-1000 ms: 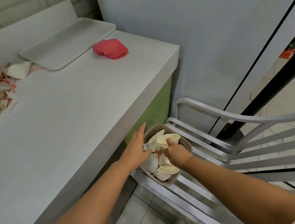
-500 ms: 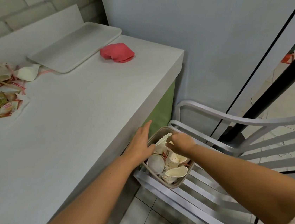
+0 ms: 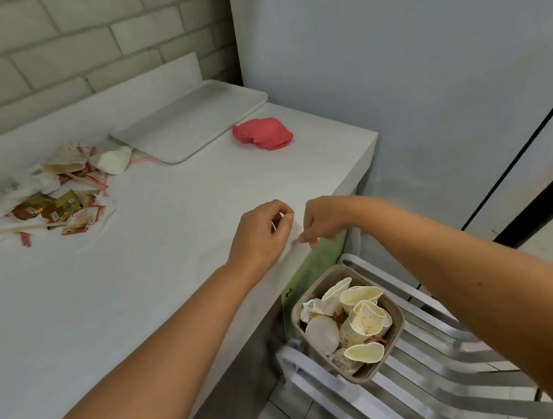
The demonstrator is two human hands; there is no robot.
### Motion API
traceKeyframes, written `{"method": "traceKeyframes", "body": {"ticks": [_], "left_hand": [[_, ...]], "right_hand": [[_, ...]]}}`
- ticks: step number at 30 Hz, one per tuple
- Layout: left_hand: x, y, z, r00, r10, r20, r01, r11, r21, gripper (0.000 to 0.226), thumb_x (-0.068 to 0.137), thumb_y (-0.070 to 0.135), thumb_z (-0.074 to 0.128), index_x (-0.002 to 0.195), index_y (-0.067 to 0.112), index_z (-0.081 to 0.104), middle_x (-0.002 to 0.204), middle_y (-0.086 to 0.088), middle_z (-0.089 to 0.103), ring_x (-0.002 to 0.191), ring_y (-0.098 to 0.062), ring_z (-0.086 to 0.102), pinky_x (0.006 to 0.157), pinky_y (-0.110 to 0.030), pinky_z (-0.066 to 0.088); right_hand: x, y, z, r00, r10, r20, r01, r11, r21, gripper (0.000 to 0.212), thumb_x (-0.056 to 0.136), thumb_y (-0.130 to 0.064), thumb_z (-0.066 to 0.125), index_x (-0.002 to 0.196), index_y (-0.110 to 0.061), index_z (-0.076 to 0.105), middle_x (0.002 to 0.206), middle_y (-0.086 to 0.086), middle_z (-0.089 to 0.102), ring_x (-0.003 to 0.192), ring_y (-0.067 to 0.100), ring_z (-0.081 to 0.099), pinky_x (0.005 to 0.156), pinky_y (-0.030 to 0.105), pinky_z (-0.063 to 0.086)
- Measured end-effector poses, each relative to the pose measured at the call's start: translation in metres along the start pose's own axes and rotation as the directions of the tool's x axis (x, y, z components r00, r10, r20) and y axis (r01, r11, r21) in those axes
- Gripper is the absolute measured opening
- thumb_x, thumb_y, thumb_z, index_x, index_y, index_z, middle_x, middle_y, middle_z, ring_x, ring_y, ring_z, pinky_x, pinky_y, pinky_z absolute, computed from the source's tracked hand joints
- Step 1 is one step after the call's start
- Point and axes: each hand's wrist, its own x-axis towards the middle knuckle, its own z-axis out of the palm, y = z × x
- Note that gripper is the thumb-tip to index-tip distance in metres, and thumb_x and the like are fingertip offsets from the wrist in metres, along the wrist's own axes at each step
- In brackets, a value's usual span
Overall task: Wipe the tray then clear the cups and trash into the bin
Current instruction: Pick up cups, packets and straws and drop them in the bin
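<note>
A tan bin point(image 3: 395, 313) stands on the chair seat beside the table, filled with crushed paper cups point(image 3: 363, 320). Both my hands hover over the table's right edge, above the bin and apart from it. My left hand point(image 3: 260, 233) has its fingers loosely curled and holds nothing I can make out. My right hand point(image 3: 324, 219) hangs with its fingers drooping, empty. The pale tray point(image 3: 189, 122) lies bare at the back of the table. A pile of trash point(image 3: 50, 200), with wrappers, napkins, sticks and a crushed cup, lies at the left.
A crumpled red cloth point(image 3: 263, 134) sits right of the tray. The white table point(image 3: 138, 276) ends at a green side panel. The slatted metal chair point(image 3: 442, 373) fills the lower right. A grey wall stands behind, and a brick wall at the back left.
Both hands have lifted out of the bin and risen to the table's edge. My view has swung up and left, so the bin now sits lower in the frame.
</note>
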Motion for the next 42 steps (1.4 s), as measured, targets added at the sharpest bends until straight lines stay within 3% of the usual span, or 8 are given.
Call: {"method": "traceKeyframes", "body": {"ticks": [9,13,18,20,24,30,37,42], "left_hand": [[-0.001,-0.077,-0.090,0.981,-0.184,-0.064,0.194,0.961,0.197,0.025,0.093,0.023,0.054,0.115,0.012,0.059,0.113,-0.003,0.051,0.091,-0.012,0.050,0.080,-0.019,0.038],[-0.008,-0.115,-0.128,0.961,-0.263,-0.084,0.276,0.925,0.261,0.029,0.093,0.025,0.054,0.119,0.012,0.057,0.123,-0.007,0.047,0.108,-0.019,0.052,0.092,-0.026,0.041],[-0.022,-0.159,-0.171,0.942,-0.318,-0.107,0.336,0.891,0.307,0.027,0.093,0.023,0.053,0.117,0.011,0.058,0.123,-0.010,0.046,0.113,-0.023,0.049,0.095,-0.029,0.040],[-0.025,-0.173,-0.186,0.935,-0.335,-0.113,0.354,0.883,0.308,0.026,0.093,0.022,0.053,0.115,0.010,0.059,0.125,-0.010,0.046,0.114,-0.023,0.049,0.096,-0.030,0.040],[-0.028,-0.200,-0.207,0.913,-0.377,-0.157,0.408,0.868,0.283,0.022,0.093,0.020,0.054,0.111,0.010,0.061,0.127,-0.010,0.047,0.112,-0.023,0.051,0.096,-0.031,0.042],[-0.029,-0.229,-0.231,0.864,-0.446,-0.234,0.495,0.839,0.227,0.022,0.092,0.017,0.054,0.111,0.009,0.061,0.118,-0.011,0.048,0.110,-0.024,0.051,0.090,-0.027,0.041],[-0.018,-0.253,-0.261,0.792,-0.499,-0.352,0.574,0.805,0.150,0.019,0.092,0.015,0.055,0.108,0.009,0.063,0.115,-0.010,0.049,0.097,-0.019,0.052,0.081,-0.021,0.037],[-0.013,-0.271,-0.272,0.753,-0.528,-0.392,0.611,0.783,0.118,0.018,0.091,0.011,0.054,0.106,0.008,0.064,0.117,-0.009,0.050,0.093,-0.017,0.055,0.076,-0.020,0.038]], "right_hand": [[0.035,-0.118,-0.025,0.988,-0.142,-0.062,0.142,0.990,-0.001,0.023,0.092,-0.027,0.053,0.088,-0.007,0.065,0.074,0.008,0.055,0.056,0.015,0.046,0.055,0.022,0.038],[0.060,-0.164,-0.021,0.980,-0.174,-0.100,0.173,0.985,-0.018,0.026,0.091,-0.029,0.054,0.099,-0.007,0.066,0.066,0.005,0.055,0.055,0.016,0.047,0.052,0.022,0.039],[0.089,-0.213,-0.016,0.967,-0.222,-0.128,0.216,0.975,-0.057,0.027,0.090,-0.031,0.056,0.104,-0.011,0.069,0.106,0.009,0.067,0.087,0.025,0.061,0.072,0.029,0.048],[0.095,-0.227,-0.014,0.958,-0.244,-0.148,0.234,0.969,-0.078,0.027,0.091,-0.029,0.056,0.105,-0.010,0.069,0.106,0.006,0.065,0.090,0.023,0.058,0.080,0.031,0.048],[0.109,-0.250,-0.011,0.945,-0.265,-0.192,0.257,0.964,-0.067,0.025,0.089,-0.024,0.057,0.101,-0.006,0.070,0.094,0.005,0.064,0.087,0.022,0.058,0.075,0.030,0.046],[0.147,-0.275,-0.016,0.921,-0.275,-0.277,0.256,0.961,-0.105,0.023,0.088,-0.020,0.055,0.099,-0.005,0.069,0.107,0.007,0.065,0.101,0.024,0.060,0.083,0.035,0.051],[0.196,-0.309,-0.031,0.900,-0.258,-0.352,0.269,0.963,-0.018,0.026,0.088,-0.012,0.056,0.111,-0.002,0.063,0.112,0.013,0.063,0.102,0.025,0.062,0.070,0.026,0.044],[0.225,-0.333,-0.034,0.895,-0.233,-0.380,0.278,0.958,0.066,0.043,0.087,-0.027,0.061,0.122,-0.005,0.051,0.129,0.013,0.048,0.105,0.023,0.052,0.077,0.029,0.047]]}}
